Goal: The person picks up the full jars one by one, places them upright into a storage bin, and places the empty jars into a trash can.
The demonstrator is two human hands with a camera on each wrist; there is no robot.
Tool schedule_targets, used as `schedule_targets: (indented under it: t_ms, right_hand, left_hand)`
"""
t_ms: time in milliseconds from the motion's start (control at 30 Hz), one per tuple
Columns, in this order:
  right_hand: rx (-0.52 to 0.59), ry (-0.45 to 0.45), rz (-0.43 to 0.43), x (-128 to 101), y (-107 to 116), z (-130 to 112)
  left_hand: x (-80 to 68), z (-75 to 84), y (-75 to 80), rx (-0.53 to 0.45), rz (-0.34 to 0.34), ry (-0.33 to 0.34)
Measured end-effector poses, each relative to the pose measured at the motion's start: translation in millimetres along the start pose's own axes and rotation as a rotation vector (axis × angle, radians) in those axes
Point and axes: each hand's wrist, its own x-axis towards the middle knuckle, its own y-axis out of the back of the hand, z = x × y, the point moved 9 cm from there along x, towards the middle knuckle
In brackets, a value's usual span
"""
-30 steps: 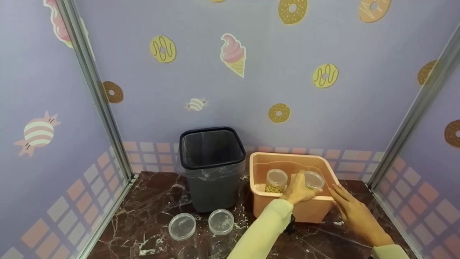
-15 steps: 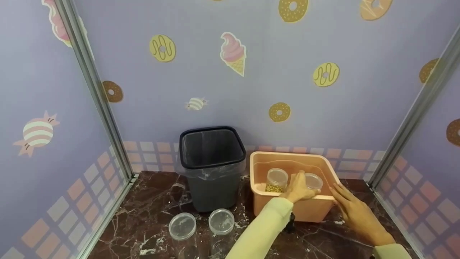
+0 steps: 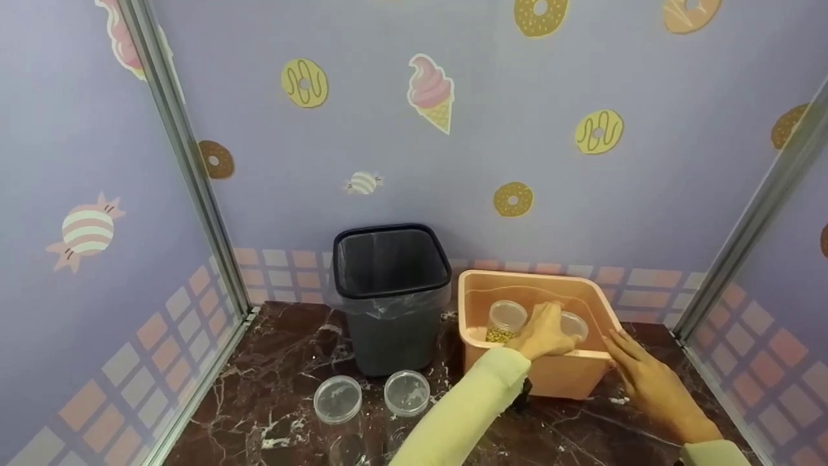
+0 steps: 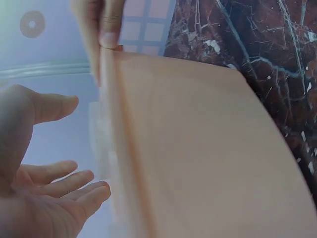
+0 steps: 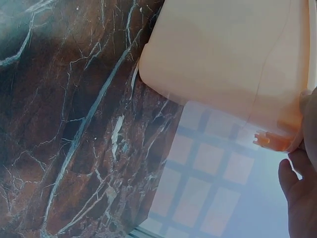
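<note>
My left hand [image 3: 546, 333] reaches over the front rim into a peach plastic tub [image 3: 530, 382], partly covering a clear lidded jar [image 3: 574, 328]. In the left wrist view the left hand's thumb [image 4: 54, 107] and fingers are apart, with nothing between them, beside the rim. A second clear jar [image 3: 506, 317], with small yellow pieces at its bottom, stands left of it in the tub. The right hand [image 3: 647, 378] rests straight fingers on the tub's right rim; in the right wrist view its thumb [image 5: 287, 178] sticks out away from the tub.
Left of the tub stands a dark bin [image 3: 391, 330] lined with a clear bag. Two clear jars [image 3: 338, 400] with lids stand at the front on the dark marble-patterned surface [image 3: 259, 395]. Patterned wall panels [image 3: 362, 142] enclose the back and sides.
The jar under my left hand has sunk lower into the tub, and the left hand's fingers now cover more of it. The head view has shifted slightly. The right hand stays at the rim.
</note>
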Motion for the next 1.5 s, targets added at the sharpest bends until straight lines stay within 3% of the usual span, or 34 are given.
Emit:
schedule_targets:
  t_ms: [133, 267, 433, 633, 867, 1033, 1267, 1500]
  right_hand:
    - [0.040, -0.062, -0.070, 2, 0, 3]
    - [0.063, -0.088, -0.108, 4, 3, 5]
    - [0.044, -0.053, -0.070, 10, 12, -1]
    - [0.067, 0.012, -0.014, 24, 18, -24]
    - [0.137, 0.002, 0.000, 31, 24, -60]
    - [0.162, 0.009, 0.022, 36, 30, -88]
    - [0.263, 0.027, 0.056, 42, 21, -126]
    - [0.399, 0.016, -0.009, 45, -7, -161]
  left_hand:
    - [-8.8, 13.5, 19.4, 0.072, -0.017, -0.059]
    - [-19.5, 26.9, 41.8, 0.174, -0.035, -0.163]
    - [-36.2, 38.5, 77.2, 0.295, -0.033, -0.251]
    - [-63.6, 35.4, 117.0, 0.350, -0.057, -0.269]
    - [-95.0, 10.8, 158.8, 0.403, -0.039, -0.243]
    - [-113.3, -13.1, 192.7, 0.383, -0.036, -0.223]
    - [-136.5, -64.7, 241.4, 0.334, 0.049, -0.195]
    - [-159.8, -113.0, 271.5, 0.362, 0.107, -0.146]
